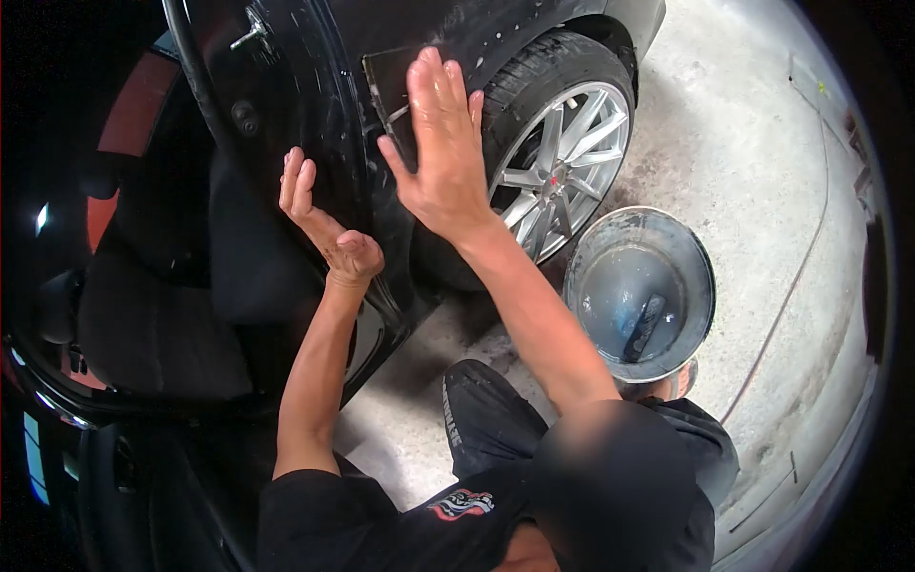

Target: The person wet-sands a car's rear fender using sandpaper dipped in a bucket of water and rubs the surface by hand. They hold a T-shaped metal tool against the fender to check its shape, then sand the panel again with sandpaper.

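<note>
**Two open hands by the wheel [556,181]**

Left of the wheel, we hold our right hand [443,176] over the black car [410,29], fingers open and empty; we cannot tell if they touch it. Farther left, our left hand [334,234] is raised, fingers open, slightly bent, also empty. Below-right of the wheel stands the bucket [707,286], a dark block [645,329] inside.

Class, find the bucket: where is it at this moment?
In the head view, the bucket stands on the concrete floor, on the person's right, beside the car's silver-spoked wheel.
</note>
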`<state>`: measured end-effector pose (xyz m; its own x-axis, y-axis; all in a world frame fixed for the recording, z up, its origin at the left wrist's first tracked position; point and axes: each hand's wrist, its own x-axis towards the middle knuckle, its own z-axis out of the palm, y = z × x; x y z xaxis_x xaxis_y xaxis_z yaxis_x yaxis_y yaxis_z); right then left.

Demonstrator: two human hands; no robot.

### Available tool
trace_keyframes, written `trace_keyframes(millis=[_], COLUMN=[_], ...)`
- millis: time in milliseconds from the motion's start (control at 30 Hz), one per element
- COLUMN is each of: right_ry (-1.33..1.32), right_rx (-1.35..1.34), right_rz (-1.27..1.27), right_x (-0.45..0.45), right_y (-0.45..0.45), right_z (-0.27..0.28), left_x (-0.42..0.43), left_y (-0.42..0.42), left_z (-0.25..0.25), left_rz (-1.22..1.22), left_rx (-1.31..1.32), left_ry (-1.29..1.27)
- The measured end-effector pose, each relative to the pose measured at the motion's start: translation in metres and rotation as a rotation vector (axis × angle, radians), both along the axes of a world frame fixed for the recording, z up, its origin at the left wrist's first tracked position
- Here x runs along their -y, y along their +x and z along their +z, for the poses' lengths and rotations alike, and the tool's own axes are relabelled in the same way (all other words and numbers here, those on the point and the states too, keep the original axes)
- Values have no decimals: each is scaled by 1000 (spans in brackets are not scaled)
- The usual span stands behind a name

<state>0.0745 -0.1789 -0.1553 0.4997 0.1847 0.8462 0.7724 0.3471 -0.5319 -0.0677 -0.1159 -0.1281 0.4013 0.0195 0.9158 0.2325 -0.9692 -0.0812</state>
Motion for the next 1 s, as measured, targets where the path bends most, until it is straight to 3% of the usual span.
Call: trace_keyframes(millis=[67, 233, 333, 400, 467, 533, 600, 700, 733, 800, 833, 867, 933, 1000], right_ry=[-64, -180, -157, -93, -35, -137, -190, -113, -98, -142, -262, -182, -168, -133], right_rx=[-1, 42, 66, -155, -186, -14, 168, -112, -253, -209, -75, 63, 186, 8], right_rz=[-107, 69, -133, -257, -180, 18, -45, -303, -268, -284, -188, -27, -34, -241], right_x=[-8, 17, 13, -8, -3, 20, 24, -2, -4, 2, 27, 26, 24, 12], right_y=[-9, -73, -5, 43, 16, -28, -12, 72, 82, 46, 22, -8, 12, 67], right_z=[1, -57, -20, 7, 10, -18, -36, -2, 12, 14, 14, -16, -31, -3], left_x=[0, -3, -6, -2, -2, -6, 1, -4, -2, -3, -7, -7, -4, -6], left_y=[2, 0, -1, 0, 2, 3, 4, 4, 3, 4, 3, 1, 4, 2], left_z=[-2, -5, -7, -6, -8, -9, -5, -7, -7, -7, -8, -9, -8, -10], left_rz=[-5, -79, -98, -49, -54, -72, -43, -46, -34, -40, -52, -57, -46, -49], left_rx=[10, 59, 65, 50, 62, 81, 56, 43, 38, 35, 35, 35, 37, 48], left_ry=[-12, -67, -71, -70, -73, -54, -25, -21, -39, -49, -44, -40, -53, -56])
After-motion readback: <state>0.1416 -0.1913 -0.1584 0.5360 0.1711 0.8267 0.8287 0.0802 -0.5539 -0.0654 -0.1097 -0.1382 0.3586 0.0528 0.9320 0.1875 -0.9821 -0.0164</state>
